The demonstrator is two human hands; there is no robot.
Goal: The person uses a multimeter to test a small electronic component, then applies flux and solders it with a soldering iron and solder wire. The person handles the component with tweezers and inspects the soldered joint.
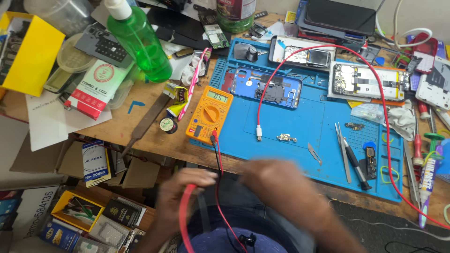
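Red probe [183, 213] btwn left fingers [206, 177]

Orange-yellow multimeter [209, 114] with red and black leads [218, 154]; blue work mat [300, 126]; translucent green bottle [139, 40]; yellow box [29, 52].

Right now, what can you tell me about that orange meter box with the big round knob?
The orange multimeter is a plastic-looking box lying flat, half on the wooden table and half on the blue mat. It has a small lit screen on top, a round dial in the middle and sockets below. Red and black leads plug in there and run down towards the left hand.
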